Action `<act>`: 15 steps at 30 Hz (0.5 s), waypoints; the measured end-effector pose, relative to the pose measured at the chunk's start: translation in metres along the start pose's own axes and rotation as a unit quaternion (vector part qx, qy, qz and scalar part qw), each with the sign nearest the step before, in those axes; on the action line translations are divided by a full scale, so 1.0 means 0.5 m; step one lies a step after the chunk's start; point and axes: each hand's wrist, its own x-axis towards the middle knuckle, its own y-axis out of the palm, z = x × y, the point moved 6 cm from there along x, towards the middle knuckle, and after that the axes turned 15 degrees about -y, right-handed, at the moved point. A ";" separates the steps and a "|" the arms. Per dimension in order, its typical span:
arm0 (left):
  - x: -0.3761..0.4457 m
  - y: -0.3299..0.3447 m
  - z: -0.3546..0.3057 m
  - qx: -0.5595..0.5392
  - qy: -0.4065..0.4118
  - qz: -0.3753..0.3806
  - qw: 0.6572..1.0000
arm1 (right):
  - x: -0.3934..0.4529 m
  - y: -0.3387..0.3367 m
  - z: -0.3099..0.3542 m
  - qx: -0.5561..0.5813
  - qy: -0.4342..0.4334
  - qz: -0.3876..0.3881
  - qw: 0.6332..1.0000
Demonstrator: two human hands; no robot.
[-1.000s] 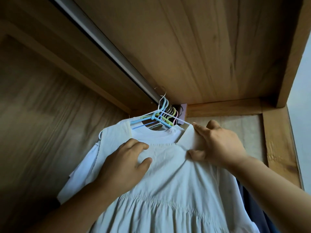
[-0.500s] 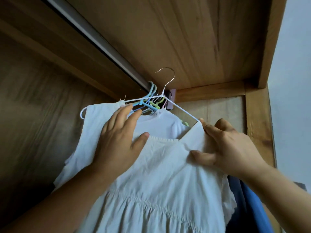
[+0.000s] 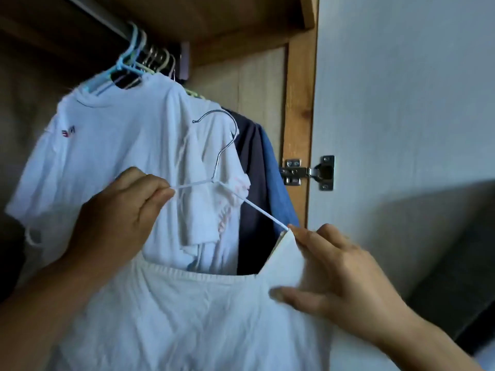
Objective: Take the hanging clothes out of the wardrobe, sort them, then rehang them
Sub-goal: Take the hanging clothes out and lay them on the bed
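1. Dress [image 3: 192, 325], white and gathered under the neckline, hangs on a white hanger [image 3: 257, 207] held in front of the wardrobe [image 3: 298, 108], clear of the rail [image 3: 104, 18].
2. The hanger's metal hook [image 3: 222, 140] stands free in the air, catching on nothing, with the clothes on the rail behind it.
3. The left hand [image 3: 117, 223] curls round the hanger's left arm and the dress shoulder there; the white bar comes out between its fingers.
4. The right hand [image 3: 329, 279] pinches the dress's right shoulder strap at the hanger's right tip, thumb under the cloth and fingers along its upper edge.
5. On the rail at top left hang blue, green and pale hangers [image 3: 131, 57], bunched close together.
6. A white T-shirt [image 3: 107, 162] with a small red and dark mark on the chest hangs foremost among them.
7. Just right of it hangs a smaller white top [image 3: 211, 210] with pinkish marks, partly behind the held hanger.
8. Further right hang a dark navy garment [image 3: 251, 183] and, beside it, a blue one [image 3: 278, 194], both against the wardrobe's side frame.
9. A metal hinge [image 3: 308, 172] sits on that frame, joining it to the pale door [image 3: 401, 103] on the right.
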 end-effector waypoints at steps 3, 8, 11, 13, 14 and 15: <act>-0.110 0.025 -0.052 -0.034 0.014 0.033 0.999 | -0.127 -0.001 0.011 0.073 0.029 0.000 0.997; -0.281 0.058 -0.177 -0.094 0.015 0.124 0.988 | -0.344 -0.027 0.044 0.075 0.146 -0.028 0.986; -0.376 0.080 -0.251 -0.130 0.020 0.173 0.976 | -0.470 -0.064 0.063 0.075 0.210 -0.044 0.974; -0.438 0.095 -0.304 -0.162 0.024 0.195 0.967 | -0.556 -0.099 0.066 0.069 0.259 -0.065 0.961; -0.468 0.104 -0.328 -0.177 0.028 0.203 0.963 | -0.597 -0.118 0.068 0.066 0.282 -0.077 0.954; -0.492 0.114 -0.349 -0.191 0.033 0.210 0.958 | -0.630 -0.136 0.068 0.060 0.302 -0.086 0.948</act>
